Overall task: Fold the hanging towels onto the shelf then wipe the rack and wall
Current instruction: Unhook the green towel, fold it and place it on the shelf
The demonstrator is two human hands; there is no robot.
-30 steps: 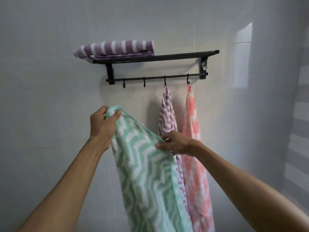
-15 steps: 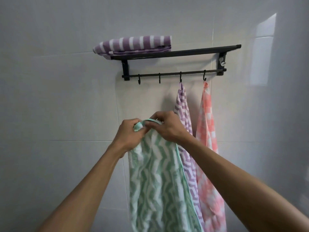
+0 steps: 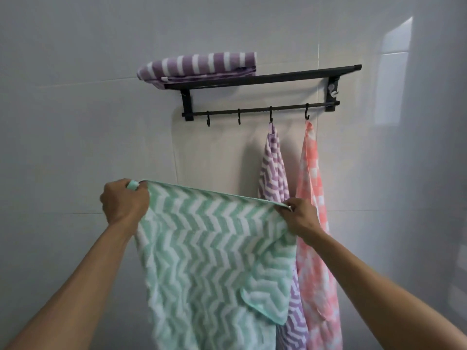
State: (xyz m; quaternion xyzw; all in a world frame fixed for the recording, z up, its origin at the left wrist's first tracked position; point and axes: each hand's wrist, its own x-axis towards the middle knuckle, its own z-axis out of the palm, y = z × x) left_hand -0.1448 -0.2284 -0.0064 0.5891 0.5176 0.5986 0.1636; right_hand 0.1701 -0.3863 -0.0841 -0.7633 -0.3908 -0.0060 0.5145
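Note:
A green-and-white zigzag towel (image 3: 209, 248) is stretched out in front of me, below the rack. My left hand (image 3: 123, 203) grips its top left corner, and my right hand (image 3: 298, 215) pinches its top right corner. The black wall rack (image 3: 290, 75) has a shelf and a bar with hooks. A folded purple striped towel (image 3: 199, 64) lies on the shelf's left end. A purple zigzag towel (image 3: 274, 168) and a pink towel (image 3: 312, 178) hang from the two right hooks, partly hidden behind the green towel.
The two left hooks (image 3: 208, 122) on the bar are bare. The right part of the shelf has nothing on it. Pale tiled wall (image 3: 88, 109) surrounds the rack, with a bright reflection (image 3: 394, 69) at the upper right.
My hands were together at the green towel's top edge half a second ago. They have moved apart, spreading the towel wide between two corners.

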